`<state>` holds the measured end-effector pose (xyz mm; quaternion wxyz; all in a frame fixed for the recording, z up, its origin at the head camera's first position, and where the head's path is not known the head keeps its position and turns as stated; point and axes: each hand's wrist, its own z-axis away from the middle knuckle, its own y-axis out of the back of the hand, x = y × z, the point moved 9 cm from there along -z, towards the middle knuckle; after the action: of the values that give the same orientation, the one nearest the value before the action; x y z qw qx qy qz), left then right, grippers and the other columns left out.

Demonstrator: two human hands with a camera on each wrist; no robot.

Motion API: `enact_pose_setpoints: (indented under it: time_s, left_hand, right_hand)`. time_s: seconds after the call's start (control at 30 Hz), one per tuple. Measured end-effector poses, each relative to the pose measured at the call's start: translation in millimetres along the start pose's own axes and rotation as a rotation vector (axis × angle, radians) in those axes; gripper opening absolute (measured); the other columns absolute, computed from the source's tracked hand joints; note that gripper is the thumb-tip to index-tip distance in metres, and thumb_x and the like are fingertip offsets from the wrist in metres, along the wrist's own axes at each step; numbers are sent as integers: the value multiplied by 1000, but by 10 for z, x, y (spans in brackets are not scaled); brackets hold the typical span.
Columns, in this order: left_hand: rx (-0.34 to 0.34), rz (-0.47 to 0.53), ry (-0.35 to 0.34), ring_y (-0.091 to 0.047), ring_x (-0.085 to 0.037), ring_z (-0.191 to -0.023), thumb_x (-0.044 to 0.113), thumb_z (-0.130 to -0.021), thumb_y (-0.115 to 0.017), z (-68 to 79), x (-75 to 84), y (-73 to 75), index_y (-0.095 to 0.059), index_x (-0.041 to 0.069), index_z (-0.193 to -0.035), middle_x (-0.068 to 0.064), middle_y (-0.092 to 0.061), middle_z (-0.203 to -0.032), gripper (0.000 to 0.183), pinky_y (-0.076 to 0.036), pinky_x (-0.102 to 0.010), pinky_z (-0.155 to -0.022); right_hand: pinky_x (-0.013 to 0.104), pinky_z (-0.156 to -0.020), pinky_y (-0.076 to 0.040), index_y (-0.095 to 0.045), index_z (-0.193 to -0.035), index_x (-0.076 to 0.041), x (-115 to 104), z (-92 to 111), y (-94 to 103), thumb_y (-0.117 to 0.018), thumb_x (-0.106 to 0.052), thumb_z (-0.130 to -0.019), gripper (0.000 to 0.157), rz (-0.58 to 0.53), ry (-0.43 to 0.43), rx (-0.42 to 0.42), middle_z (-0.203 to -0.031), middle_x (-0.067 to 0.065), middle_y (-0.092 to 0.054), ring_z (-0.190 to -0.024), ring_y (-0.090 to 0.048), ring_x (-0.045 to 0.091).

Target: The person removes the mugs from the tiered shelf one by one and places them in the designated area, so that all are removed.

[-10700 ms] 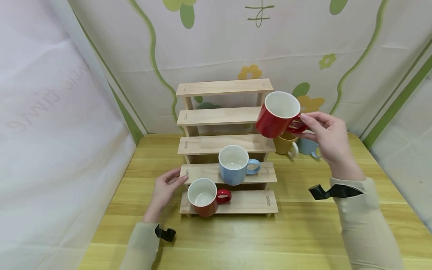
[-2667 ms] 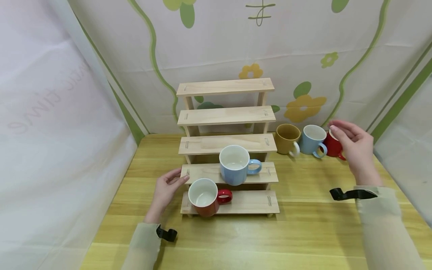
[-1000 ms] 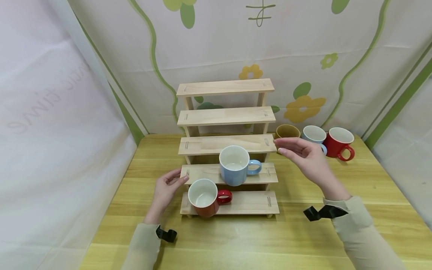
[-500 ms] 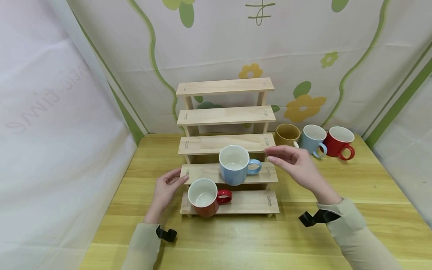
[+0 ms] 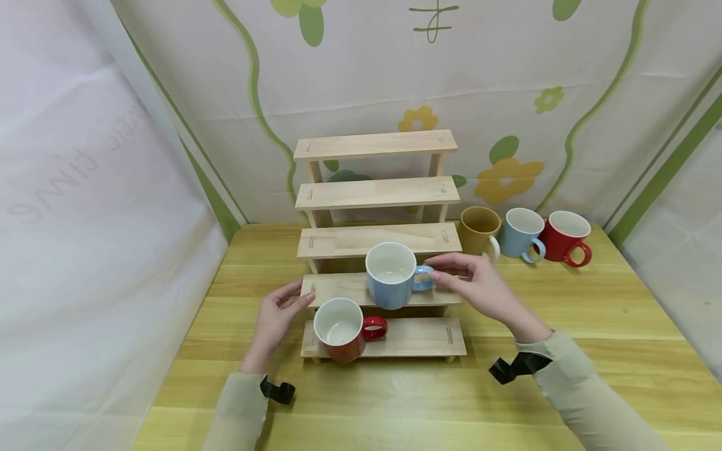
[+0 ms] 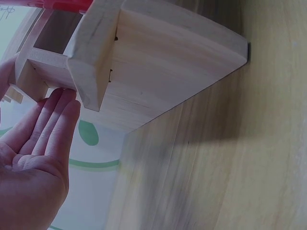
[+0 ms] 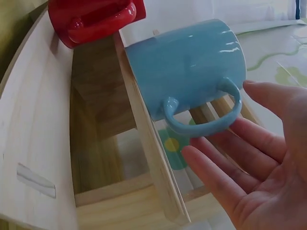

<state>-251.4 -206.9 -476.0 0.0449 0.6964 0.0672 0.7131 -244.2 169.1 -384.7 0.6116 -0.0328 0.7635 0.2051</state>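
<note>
A light blue mug (image 5: 390, 279) stands upright on the second step from the bottom of a wooden tiered shelf (image 5: 378, 241). My right hand (image 5: 479, 285) is at its handle, thumb in front and fingers behind; in the right wrist view the fingers (image 7: 230, 163) are spread loosely around the handle, not closed on it. My left hand (image 5: 279, 313) holds the left end of that same step, thumb on top and fingers (image 6: 53, 120) against the underside. Below, a red mug (image 5: 341, 332) sits on the lowest step, its handle to the right.
At the back right of the wooden table (image 5: 564, 351), a mustard mug (image 5: 476, 230), another light blue mug (image 5: 517, 238) and another red mug (image 5: 558, 241) stand in a row. Patterned cloth walls (image 5: 361, 75) rise behind and at both sides.
Earlier my right hand carried a red mug, which now stands at the right end of the back row. Since then it has moved left and down to the blue mug's handle. My left hand stays put.
</note>
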Motion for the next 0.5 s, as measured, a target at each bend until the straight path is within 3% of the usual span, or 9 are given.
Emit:
enact_pose_setpoints:
  time_s: [0.5]
  left_hand:
    - [-2, 12, -6, -71, -14, -100, 20, -89, -82, 6, 12, -3, -67, -1, -129, -18, -68, -122, 48, -56, -26, -86]
  right_hand:
    - [40, -79, -61, -71, -118, 2, 23, -79, -181, -72, -18, -98, 29, -33, -57, 3, -105, 16, -73, -93, -71, 29]
